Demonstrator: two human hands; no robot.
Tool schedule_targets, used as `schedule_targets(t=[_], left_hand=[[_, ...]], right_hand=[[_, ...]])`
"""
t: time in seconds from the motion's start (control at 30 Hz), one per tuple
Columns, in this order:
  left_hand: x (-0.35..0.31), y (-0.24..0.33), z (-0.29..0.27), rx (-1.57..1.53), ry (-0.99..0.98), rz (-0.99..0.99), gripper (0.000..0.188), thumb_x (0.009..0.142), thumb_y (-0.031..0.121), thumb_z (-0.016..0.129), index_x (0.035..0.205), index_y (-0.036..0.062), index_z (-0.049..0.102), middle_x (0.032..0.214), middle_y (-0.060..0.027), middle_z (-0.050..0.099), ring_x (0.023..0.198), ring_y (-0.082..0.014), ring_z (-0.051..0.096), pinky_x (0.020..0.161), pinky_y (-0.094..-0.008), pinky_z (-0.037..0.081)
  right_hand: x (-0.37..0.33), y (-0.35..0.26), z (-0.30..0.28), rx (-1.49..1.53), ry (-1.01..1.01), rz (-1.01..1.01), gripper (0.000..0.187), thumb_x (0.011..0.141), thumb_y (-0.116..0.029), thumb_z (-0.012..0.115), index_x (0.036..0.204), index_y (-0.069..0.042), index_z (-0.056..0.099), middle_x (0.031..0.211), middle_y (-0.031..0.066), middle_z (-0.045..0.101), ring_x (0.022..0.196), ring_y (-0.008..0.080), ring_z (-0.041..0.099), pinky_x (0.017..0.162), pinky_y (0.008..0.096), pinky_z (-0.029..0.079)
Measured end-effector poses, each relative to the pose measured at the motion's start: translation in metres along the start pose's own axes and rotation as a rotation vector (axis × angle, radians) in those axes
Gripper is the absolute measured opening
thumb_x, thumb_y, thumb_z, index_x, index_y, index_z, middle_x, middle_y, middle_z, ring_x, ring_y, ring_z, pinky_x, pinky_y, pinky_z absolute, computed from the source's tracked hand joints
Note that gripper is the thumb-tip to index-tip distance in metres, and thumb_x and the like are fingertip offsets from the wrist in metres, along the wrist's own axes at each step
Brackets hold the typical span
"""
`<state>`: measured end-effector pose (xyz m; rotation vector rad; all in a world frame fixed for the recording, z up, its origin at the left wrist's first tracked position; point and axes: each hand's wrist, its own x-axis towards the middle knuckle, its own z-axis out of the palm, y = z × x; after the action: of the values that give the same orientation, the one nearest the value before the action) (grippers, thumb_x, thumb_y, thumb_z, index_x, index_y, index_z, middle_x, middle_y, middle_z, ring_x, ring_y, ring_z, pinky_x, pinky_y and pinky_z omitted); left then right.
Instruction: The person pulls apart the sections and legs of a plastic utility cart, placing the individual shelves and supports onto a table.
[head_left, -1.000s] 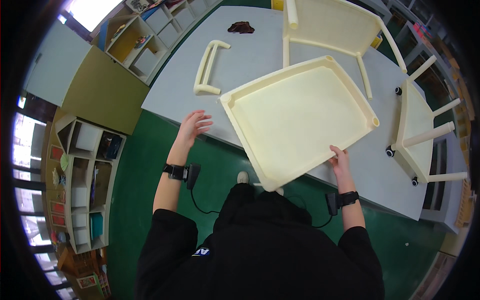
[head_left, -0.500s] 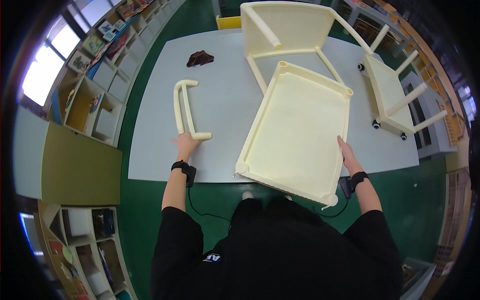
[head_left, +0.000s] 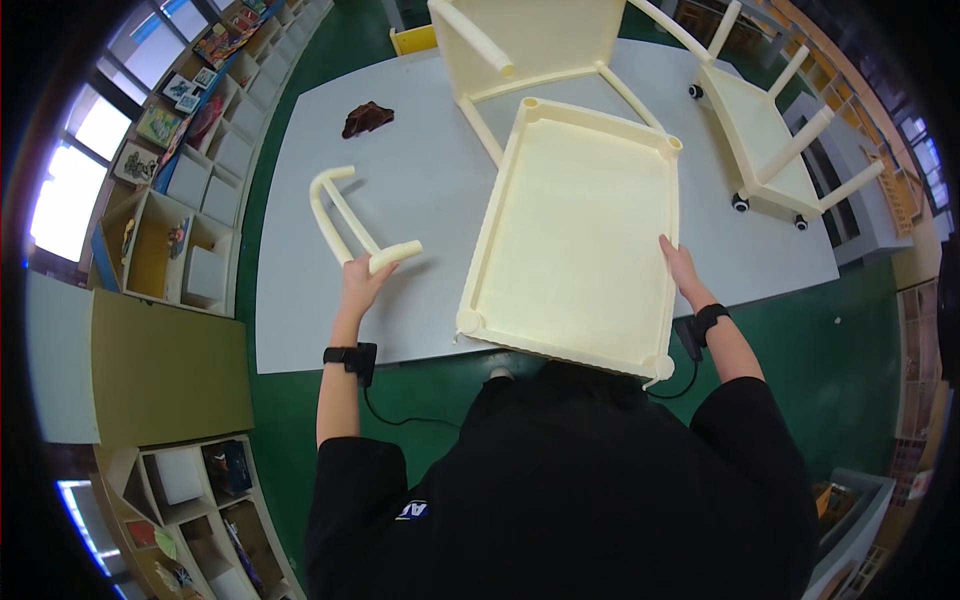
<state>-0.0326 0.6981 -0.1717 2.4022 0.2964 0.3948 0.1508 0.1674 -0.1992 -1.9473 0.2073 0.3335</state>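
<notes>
My left hand (head_left: 363, 286) is closed round the lower corner of a cream U-shaped tube handle with a crossbar (head_left: 345, 212). The handle is tilted, and its shadow falls on the table beside it. My right hand (head_left: 683, 268) grips the right rim of a cream rectangular plastic tray (head_left: 575, 235) with raised sides and round corner sockets; the fingers under the rim are partly hidden. The tray lies at an angle, its near end reaching past the front edge of the table. Its far end is next to a larger cream tray-and-tube frame (head_left: 530, 50).
A grey-white table (head_left: 420, 300) spans the middle. At right stands a cream shelf piece (head_left: 765, 140) with posts and black casters. A crumpled dark red cloth (head_left: 367, 119) lies far left. Wooden shelving (head_left: 160, 250) lines the left side. A cable (head_left: 400, 424) hangs from my left wrist strap.
My left hand has lifted and tilted the handle off the table. The right hand stays on the tray's rim. The whole view has shifted slightly.
</notes>
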Motion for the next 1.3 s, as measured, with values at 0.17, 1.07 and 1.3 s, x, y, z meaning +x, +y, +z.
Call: schedule_targets(t=[0.17, 1.07, 1.3], left_hand=[[-0.012, 0.093, -0.028, 0.165, 0.063, 0.356, 0.033, 0.065, 0.028, 0.074, 0.073, 0.0001, 0.058, 0.062, -0.0123, 0.053, 0.058, -0.0290, 0.049, 0.053, -0.0370, 0.040], [-0.027, 0.241, 0.098, 0.013, -0.583, 0.794, 0.044, 0.069, 0.039, 0.070, 0.067, 0.0035, 0.044, 0.061, -0.0124, 0.046, 0.062, -0.0315, 0.046, 0.067, -0.0356, 0.039], [-0.038, 0.226, 0.120, 0.026, -0.526, 0.739, 0.042, 0.069, 0.036, 0.069, 0.073, 0.0013, 0.045, 0.066, -0.0139, 0.048, 0.067, -0.0327, 0.048, 0.069, -0.0368, 0.039]], right_hand=[[0.001, 0.006, -0.008, 0.014, -0.015, 0.016, 0.062, 0.083, -0.046, 0.052, 0.107, 0.011, 0.052, 0.098, 0.0171, 0.060, 0.088, 0.0219, 0.059, 0.077, 0.0304, 0.044], [0.003, 0.011, 0.000, 0.147, 0.010, -0.056, 0.049, 0.084, -0.036, 0.053, 0.098, 0.011, 0.057, 0.087, 0.0142, 0.063, 0.076, 0.0181, 0.061, 0.067, 0.0293, 0.047], [0.000, 0.010, 0.001, 0.149, 0.018, -0.082, 0.046, 0.084, -0.034, 0.054, 0.095, 0.010, 0.057, 0.084, 0.0143, 0.063, 0.073, 0.0179, 0.060, 0.065, 0.0292, 0.047]])
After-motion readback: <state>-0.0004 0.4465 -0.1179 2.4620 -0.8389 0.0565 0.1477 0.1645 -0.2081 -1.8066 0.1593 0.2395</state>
